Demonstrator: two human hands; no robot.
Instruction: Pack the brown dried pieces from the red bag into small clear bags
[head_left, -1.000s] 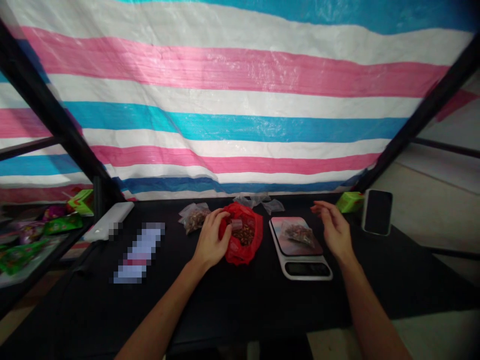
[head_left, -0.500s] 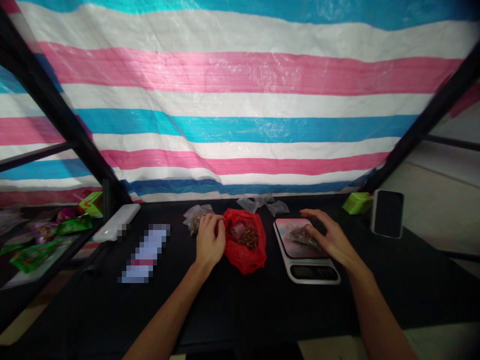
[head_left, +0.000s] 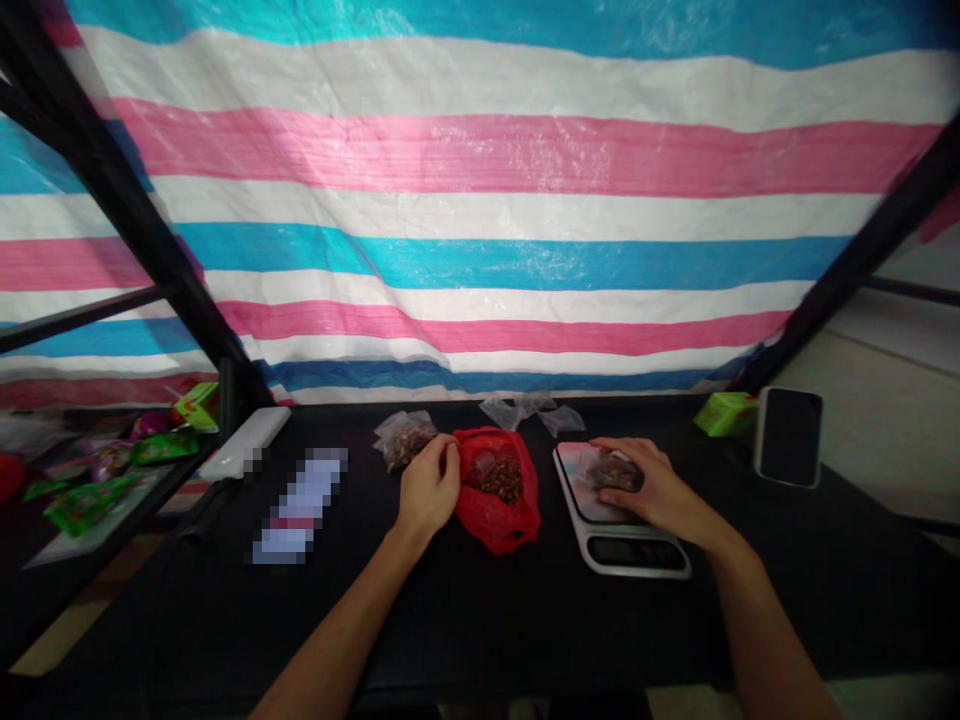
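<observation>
My left hand (head_left: 429,488) is closed at the left rim of a red plastic bag (head_left: 517,525), its fingertips pinching the edge. Inside that bag lie small brown pieces (head_left: 504,482) and a small clear plastic cup (head_left: 481,465). To the right, my right hand (head_left: 664,485) has its thumb and fingers around a small clear bag of brown pieces (head_left: 613,470), which rests on the platform of a white digital kitchen scale (head_left: 577,525). The scale's display (head_left: 634,552) is too dark to read. Just beyond my left hand sit filled small clear bags (head_left: 406,440).
Flat clear bags (head_left: 529,410) lie at the back of the black table (head_left: 465,640). A phone (head_left: 300,505) and a white power strip (head_left: 247,442) are on the left. A green box (head_left: 724,413) and an upright dark-screened device (head_left: 789,437) stand on the right.
The fingers of my right hand have come down and closed around the small bag on the scale. My left hand stays at the red bag's rim. The view has shifted slightly.
</observation>
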